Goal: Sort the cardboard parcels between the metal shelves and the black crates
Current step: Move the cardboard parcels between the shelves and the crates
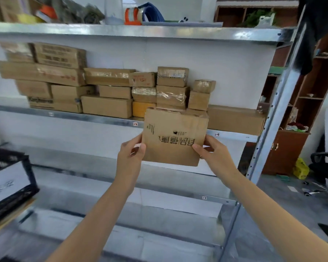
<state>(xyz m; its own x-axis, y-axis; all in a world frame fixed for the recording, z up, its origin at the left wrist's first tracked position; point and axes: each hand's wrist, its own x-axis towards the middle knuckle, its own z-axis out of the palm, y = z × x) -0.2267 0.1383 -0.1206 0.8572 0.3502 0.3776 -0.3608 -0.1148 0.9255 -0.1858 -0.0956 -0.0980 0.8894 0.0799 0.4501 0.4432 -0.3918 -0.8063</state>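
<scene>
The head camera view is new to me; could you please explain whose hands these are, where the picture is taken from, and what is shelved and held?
There is no machine here: a person works with bare hands, and the picture comes from a wide-angle camera worn on the head, looking forward and down. The left hand and right hand each grip a side of a flat brown cardboard parcel with black print, held up before the grey metal shelf. On that shelf brown cardboard boxes are stacked. A black plastic crate sits low on the left.
</scene>
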